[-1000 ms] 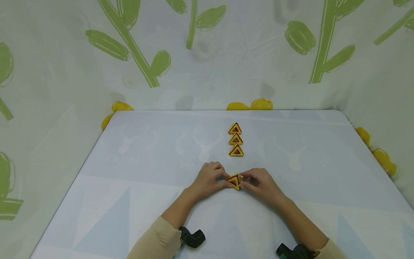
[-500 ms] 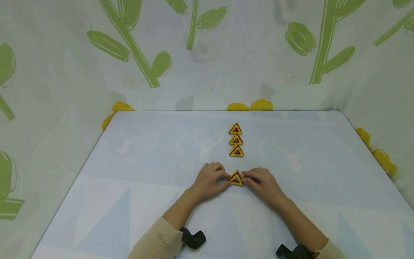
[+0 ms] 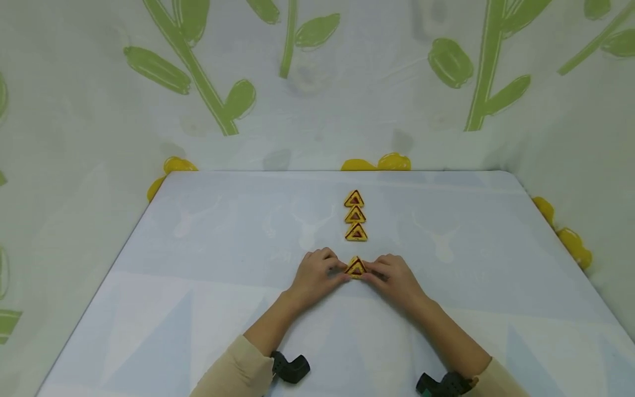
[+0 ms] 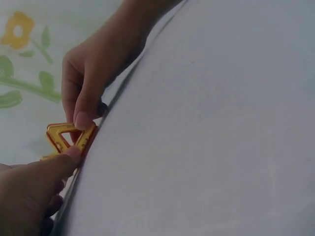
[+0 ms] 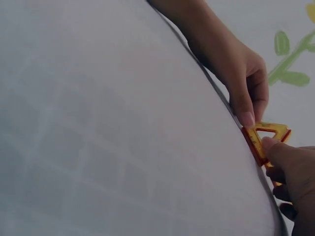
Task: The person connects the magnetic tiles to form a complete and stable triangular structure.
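A yellow triangular piece (image 3: 355, 268) with dark red edging and an open triangular middle is pinched at its two sides in the head view, one point facing away from me. My left hand (image 3: 317, 278) holds its left corner between thumb and fingers. On the opposite corner, the thumb and fingers of my right hand (image 3: 397, 281) pinch it. Both wrist views show the hollow triangle (image 4: 65, 139) between the two thumbs. Beyond the hands, three matching triangles (image 3: 355, 215) lie in a column, points facing away, each meeting the one behind.
A pale blue and white cloth with faint deer prints covers the table (image 3: 238, 220). Its far edge meets a hanging with green stems and yellow flowers (image 3: 394, 161). Black wrist cameras (image 3: 291, 368) sit near the beige sleeves (image 3: 235, 369).
The held triangle has turned from pointing towards me to pointing away and moved slightly forward. Both hands stay at its sides. The column has not moved on the cloth; the head view shifted slightly.
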Available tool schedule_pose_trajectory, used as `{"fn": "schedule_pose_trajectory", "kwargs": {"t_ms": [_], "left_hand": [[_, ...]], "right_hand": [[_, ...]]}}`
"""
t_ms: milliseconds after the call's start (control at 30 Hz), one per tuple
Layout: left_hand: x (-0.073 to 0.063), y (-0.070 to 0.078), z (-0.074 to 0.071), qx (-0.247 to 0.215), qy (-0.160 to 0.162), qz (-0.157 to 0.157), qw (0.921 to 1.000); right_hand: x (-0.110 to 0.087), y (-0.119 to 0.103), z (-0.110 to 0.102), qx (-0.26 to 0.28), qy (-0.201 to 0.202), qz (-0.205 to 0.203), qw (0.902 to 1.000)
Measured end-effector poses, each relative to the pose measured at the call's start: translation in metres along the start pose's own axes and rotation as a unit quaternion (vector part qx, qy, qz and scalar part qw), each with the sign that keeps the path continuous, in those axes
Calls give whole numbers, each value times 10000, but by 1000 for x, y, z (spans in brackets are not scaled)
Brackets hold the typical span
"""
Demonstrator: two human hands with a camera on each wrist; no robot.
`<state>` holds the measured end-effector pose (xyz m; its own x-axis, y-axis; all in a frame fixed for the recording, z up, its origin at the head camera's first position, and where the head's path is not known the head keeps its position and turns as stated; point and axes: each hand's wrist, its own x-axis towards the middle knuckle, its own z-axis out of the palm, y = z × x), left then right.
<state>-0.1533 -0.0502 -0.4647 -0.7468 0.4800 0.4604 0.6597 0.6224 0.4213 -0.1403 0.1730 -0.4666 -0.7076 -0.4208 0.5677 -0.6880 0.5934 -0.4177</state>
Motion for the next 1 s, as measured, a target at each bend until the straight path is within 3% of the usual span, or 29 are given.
{"fn": "schedule_pose_trajectory", "kwargs": {"t_ms": [167,300,633,800,1000], "left_hand": [[8,4,0,-242,-464,-662,9964],[15,4,1,-346,-685,-1019,9918],[26,-5,5,-1017,-571,-1115,9869],[28,-8,6,-1088,-489,-1134,9864],[27,-10,5,-1071,-518,-1192,9857]], "right_hand": [[5,3,-3,-310,-219,180,9991],[11,6,-6,-426,-325,366,9979],[24,11,-8,-221,-549,878,9944],[27,12,-7,-143,-701,1148,9908],[28,12,-5,-83,-646,1142,9913]]}}
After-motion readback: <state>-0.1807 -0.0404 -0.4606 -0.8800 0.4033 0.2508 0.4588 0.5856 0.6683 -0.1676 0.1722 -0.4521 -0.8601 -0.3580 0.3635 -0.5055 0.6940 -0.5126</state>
